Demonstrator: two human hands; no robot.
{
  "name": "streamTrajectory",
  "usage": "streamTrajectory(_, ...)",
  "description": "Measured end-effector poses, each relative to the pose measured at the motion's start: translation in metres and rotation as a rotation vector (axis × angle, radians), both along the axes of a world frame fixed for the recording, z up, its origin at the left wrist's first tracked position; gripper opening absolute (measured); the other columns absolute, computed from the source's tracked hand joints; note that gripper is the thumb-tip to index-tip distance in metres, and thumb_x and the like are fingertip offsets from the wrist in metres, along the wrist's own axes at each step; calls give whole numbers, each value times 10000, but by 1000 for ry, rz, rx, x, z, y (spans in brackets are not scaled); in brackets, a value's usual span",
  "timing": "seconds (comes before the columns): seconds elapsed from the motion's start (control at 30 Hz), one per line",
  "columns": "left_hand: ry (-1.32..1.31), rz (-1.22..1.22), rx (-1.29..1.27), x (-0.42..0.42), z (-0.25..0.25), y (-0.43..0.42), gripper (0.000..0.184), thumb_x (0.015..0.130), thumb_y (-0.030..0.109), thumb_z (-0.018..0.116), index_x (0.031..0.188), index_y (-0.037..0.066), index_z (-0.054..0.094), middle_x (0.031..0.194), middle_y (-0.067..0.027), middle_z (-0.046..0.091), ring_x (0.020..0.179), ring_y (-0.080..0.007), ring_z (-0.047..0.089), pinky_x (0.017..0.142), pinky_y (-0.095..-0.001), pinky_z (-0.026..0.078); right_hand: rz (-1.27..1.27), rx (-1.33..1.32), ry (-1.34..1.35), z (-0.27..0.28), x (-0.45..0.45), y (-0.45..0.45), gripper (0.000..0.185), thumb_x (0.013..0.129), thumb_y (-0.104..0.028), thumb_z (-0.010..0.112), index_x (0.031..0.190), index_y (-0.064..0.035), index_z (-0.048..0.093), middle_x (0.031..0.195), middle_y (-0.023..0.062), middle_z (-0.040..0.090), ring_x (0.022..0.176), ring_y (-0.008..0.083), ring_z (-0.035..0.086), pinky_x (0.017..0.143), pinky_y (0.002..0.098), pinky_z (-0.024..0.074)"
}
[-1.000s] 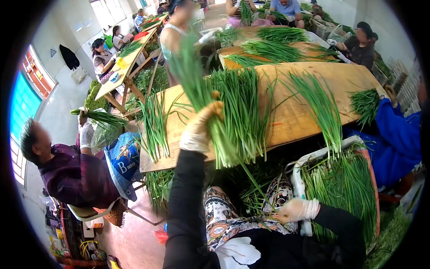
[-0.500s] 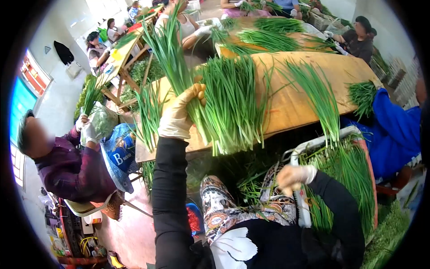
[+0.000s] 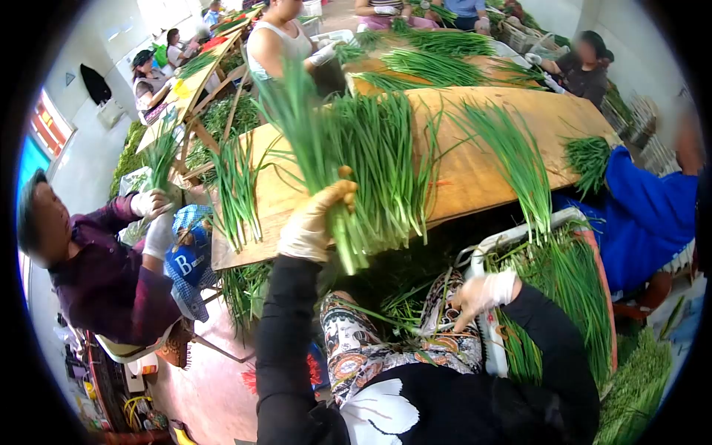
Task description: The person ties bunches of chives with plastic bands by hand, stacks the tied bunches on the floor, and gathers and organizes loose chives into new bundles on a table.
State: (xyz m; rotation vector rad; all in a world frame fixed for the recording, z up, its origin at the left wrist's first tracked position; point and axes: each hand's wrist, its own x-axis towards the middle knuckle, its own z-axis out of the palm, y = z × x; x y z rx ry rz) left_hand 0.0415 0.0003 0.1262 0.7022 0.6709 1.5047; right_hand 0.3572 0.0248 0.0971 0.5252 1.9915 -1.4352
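My left hand [image 3: 315,222], in a pale glove, is wrapped round the lower stems of a bunch of garlic chives [image 3: 297,141]. The leaves point up and away, blurred by motion, and the white stem ends stick out below the fist. Right beside it a thick row of garlic chives [image 3: 382,163] lies on the wooden board [image 3: 452,178]. My right hand [image 3: 482,297], also gloved, is over my lap by the crate's near rim, with its fingers curled together. A thin pale strand passes near those fingertips; whether they grip it is unclear.
At right stands a white-rimmed crate [image 3: 489,345] full of chives. Another bundle [image 3: 512,159] lies on the board, its stems overhanging the crate. Blue cloth [image 3: 649,215] hangs at the far right. A person [image 3: 111,274] sits at left holding greens; other people work at tables behind.
My left hand has come down and nearer with its bunch, whose stem ends now hang past the board's edge. My right hand stays by the crate, its fingers now pointing lower left.
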Motion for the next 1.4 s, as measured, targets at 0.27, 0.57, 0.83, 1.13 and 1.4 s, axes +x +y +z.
streamTrajectory(0.27, 169, 139, 85, 98, 0, 11, 515, 693, 157, 700, 1107, 20, 426, 890, -51, 566, 749, -141, 551, 693, -261, 468, -1025, -230, 968, 80, -103, 71, 497, 741, -401, 627, 1041, -14, 541, 960, 101, 595, 886, 157, 537, 762, 323, 416)
streamTrajectory(0.57, 832, 150, -237, 39, 1, 58, 778, 689, 144, 699, 1266, -68, 221, 1064, -207, 525, 910, -234, 555, 792, -279, 455, -1090, 41, 890, 63, -208, 150, 198, 643, -151, 699, 759, -31, 592, 643, 27, 575, 584, 112, 527, 581, 226, 426)
streamTrajectory(0.83, 1112, 65, -213, -1, -20, 27, 522, 769, 170, 635, 1180, -20, 375, 996, -148, 552, 904, -178, 537, 788, -276, 441, -1121, 75, 759, -2, -222, 162, 284, 641, -143, 696, 842, -7, 547, 649, 32, 572, 648, 127, 519, 747, 254, 383)
streamTrajectory(1.13, 1906, 392, 309, 51, -35, 40, 833, 716, 421, 587, 1356, 111, 154, 1401, -119, 159, 1277, -289, 186, 1031, -402, 142, -1231, 230, 642, 10, -223, 150, 756, 707, -176, 693, 1286, 26, 251, 1240, 231, 391, 1139, 294, 406, 943, 318, 330)
streamTrajectory(1.4, 2033, 124, 140, 53, -50, 47, 699, 762, 420, 537, 1346, 188, 230, 1418, -106, 121, 1292, -299, 157, 1025, -441, 123, -1164, 520, 1109, 16, -138, 210, 410, 804, -234, 590, 1135, -20, 475, 998, 99, 583, 879, 152, 545, 781, 265, 432)
